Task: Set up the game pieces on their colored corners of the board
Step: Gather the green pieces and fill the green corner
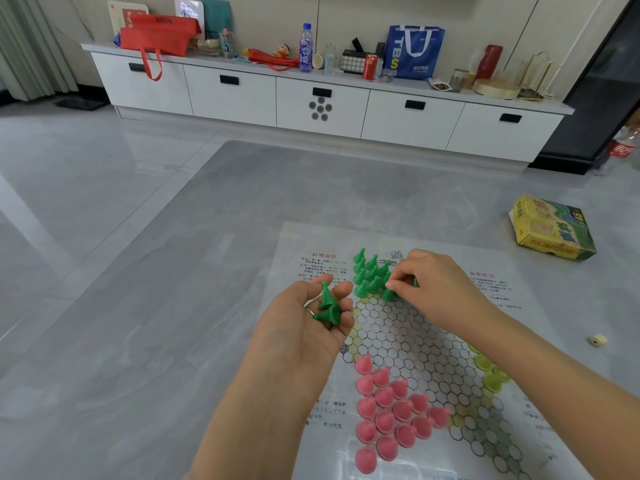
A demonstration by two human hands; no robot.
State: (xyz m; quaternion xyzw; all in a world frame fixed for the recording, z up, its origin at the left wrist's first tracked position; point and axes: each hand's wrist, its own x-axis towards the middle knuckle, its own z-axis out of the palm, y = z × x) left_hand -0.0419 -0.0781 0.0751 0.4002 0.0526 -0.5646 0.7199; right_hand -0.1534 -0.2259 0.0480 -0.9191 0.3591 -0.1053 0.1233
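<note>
Left hand [311, 317]: palm up, cupping two green pieces [327, 308].
Right hand [433, 285]: pinches a green piece [389, 293], mostly hidden, at the board [415, 341] far corner.

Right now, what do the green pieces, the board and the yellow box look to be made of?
Green pieces: moulded plastic by the look, one even colour with a slight sheen. Board: probably a thin printed paper or plastic sheet, lying flat on the floor with faint fold lines; which one I cannot tell. Yellow box: likely printed cardboard, with dented, worn edges.
</note>
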